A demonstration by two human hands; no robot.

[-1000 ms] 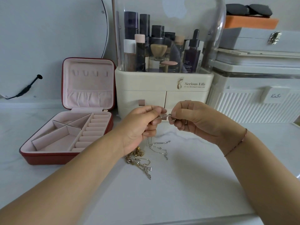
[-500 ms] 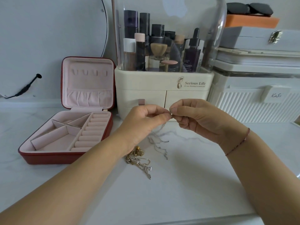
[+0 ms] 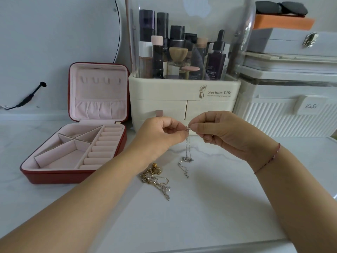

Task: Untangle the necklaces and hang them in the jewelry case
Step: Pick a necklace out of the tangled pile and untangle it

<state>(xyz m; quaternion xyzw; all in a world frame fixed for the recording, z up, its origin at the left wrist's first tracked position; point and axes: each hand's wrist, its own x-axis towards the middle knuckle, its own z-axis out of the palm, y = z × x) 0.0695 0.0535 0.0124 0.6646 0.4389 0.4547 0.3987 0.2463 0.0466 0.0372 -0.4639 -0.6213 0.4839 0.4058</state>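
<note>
Silver necklace (image 3: 188, 149) hangs to the right of the open red jewelry case (image 3: 54, 177), its top pinched by both the left hand (image 3: 160, 136) and right hand (image 3: 220, 133), its lower end pooled on the counter (image 3: 200, 220). Tangled gold and silver chains (image 3: 155, 178) lie nearer the case.

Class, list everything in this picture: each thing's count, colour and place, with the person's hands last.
jewelry case: 1, red outside, pink inside, open, left on table
necklace: 1, silver, held up at centre
tangle: 1, gold and silver, on table, right of case
organiser: 1, cream with clear dome, centre back
bottles: several, mostly dark, in organiser
boxes: several, white, stacked right back
sunglasses: 1, black, top right
bracelet: 1, red, right wrist
left hand: 1, pinches necklace top
right hand: 1, pinches necklace top
</note>
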